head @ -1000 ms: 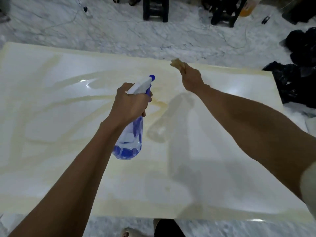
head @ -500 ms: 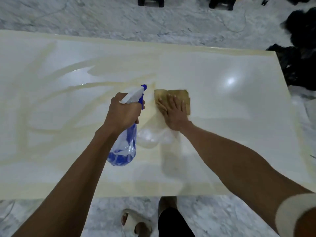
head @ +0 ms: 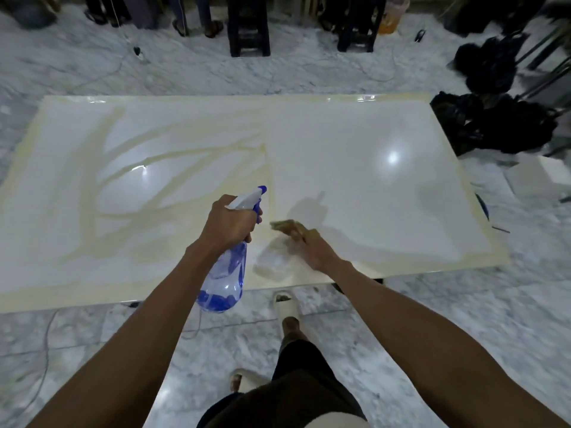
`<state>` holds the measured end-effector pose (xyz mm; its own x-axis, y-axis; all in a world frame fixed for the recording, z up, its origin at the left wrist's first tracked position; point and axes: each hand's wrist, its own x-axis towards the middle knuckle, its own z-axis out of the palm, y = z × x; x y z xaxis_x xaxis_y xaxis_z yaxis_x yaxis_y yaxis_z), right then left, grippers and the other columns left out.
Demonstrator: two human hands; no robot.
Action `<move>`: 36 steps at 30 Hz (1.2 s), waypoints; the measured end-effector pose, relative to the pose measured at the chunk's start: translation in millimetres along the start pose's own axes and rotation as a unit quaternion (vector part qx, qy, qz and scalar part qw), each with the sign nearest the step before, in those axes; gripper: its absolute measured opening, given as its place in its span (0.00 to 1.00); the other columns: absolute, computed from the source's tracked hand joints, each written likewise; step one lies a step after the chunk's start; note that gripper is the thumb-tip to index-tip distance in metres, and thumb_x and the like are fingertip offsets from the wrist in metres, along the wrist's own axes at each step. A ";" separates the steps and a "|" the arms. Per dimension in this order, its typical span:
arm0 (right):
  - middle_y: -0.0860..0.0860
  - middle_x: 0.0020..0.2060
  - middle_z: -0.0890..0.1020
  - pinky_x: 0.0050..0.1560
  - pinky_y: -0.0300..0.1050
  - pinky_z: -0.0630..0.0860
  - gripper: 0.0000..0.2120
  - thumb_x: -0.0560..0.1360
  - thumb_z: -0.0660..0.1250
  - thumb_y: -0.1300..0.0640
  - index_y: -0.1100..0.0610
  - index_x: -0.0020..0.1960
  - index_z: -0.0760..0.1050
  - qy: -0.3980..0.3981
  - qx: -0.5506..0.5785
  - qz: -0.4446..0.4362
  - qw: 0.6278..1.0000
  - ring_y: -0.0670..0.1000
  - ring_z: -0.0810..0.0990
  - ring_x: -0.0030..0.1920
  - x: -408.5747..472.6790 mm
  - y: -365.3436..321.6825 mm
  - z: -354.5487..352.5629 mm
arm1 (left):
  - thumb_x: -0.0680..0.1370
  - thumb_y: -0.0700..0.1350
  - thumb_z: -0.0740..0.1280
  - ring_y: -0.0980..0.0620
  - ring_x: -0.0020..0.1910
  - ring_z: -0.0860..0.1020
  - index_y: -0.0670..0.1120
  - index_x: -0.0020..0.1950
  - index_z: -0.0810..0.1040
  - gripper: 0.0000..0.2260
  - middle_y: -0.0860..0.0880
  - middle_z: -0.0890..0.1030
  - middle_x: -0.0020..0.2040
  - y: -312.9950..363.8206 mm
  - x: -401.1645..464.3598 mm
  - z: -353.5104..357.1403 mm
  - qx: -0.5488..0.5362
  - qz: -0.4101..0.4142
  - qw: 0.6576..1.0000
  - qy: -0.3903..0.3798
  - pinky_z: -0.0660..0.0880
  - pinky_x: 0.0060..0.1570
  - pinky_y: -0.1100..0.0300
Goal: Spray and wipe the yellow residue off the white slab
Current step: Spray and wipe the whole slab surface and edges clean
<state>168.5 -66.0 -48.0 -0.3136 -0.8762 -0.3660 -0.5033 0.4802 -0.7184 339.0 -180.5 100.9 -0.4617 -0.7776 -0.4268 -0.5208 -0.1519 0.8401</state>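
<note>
A large white slab point(head: 355, 168) lies flat on the marble floor. Yellow residue point(head: 92, 193) streaks its left half and rims its edges; the right half looks mostly white. My left hand point(head: 230, 222) grips the neck of a clear spray bottle point(head: 227, 273) with a blue nozzle and a little blue liquid, held above the slab's near edge. Just right of it my right hand point(head: 312, 247) presses a yellowed cloth point(head: 287, 227) against the slab near its front edge; the hand is blurred.
Black bags point(head: 500, 125) sit off the slab's far right corner. Dark stool legs point(head: 248, 26) and people's feet stand beyond the far edge. A cable point(head: 46, 341) trails on the floor at near left. My own sandalled feet point(head: 285, 307) are at the slab's front edge.
My right hand has dragged the cloth from the slab's far edge back toward the near edge. The view has pulled back. My left hand keeps holding the bottle.
</note>
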 end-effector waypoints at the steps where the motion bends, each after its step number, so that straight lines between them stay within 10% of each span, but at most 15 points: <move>1: 0.45 0.44 0.85 0.49 0.48 0.77 0.18 0.85 0.50 0.44 0.48 0.54 0.77 0.043 0.110 0.019 0.993 0.53 0.82 0.44 -5.8 -16.2 -15.2 | 0.75 0.42 0.65 0.52 0.19 0.73 0.32 0.43 0.80 0.13 0.36 0.84 0.42 6.6 -1.9 -1.9 0.008 0.006 1.000 0.006 0.72 0.29 0.60; 4: 0.51 0.46 0.85 0.51 0.48 0.78 0.21 0.84 0.53 0.46 0.57 0.54 0.81 0.073 0.493 0.045 0.866 0.53 0.83 0.46 -13.8 -59.8 -49.2 | 0.78 0.43 0.64 0.51 0.20 0.73 0.32 0.45 0.80 0.14 0.41 0.83 0.39 24.8 -9.2 -8.8 0.022 0.027 0.999 0.018 0.71 0.27 0.62; 10: 0.58 0.70 0.75 0.73 0.60 0.66 0.28 0.83 0.50 0.43 0.60 0.73 0.69 0.048 0.707 0.015 0.705 0.60 0.74 0.70 -19.3 -100.7 -69.1 | 0.78 0.46 0.65 0.48 0.23 0.73 0.31 0.44 0.80 0.17 0.41 0.79 0.33 35.9 -27.5 -22.0 0.026 0.055 0.998 0.027 0.73 0.29 0.57; 36: 0.58 0.64 0.80 0.65 0.56 0.75 0.26 0.84 0.50 0.42 0.58 0.70 0.73 0.020 0.696 0.052 0.716 0.58 0.79 0.64 45.5 -154.5 -44.0 | 0.71 0.38 0.66 0.51 0.20 0.76 0.33 0.43 0.79 0.08 0.45 0.76 0.28 20.2 -11.7 -59.4 0.036 -0.006 0.997 0.063 0.72 0.33 0.59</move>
<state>196.5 -178.3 72.4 -0.3268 -0.8234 -0.4638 0.8063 0.0132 -0.5914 376.5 -210.7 142.8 -0.3648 -0.8469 -0.3870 -0.5774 -0.1203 0.8075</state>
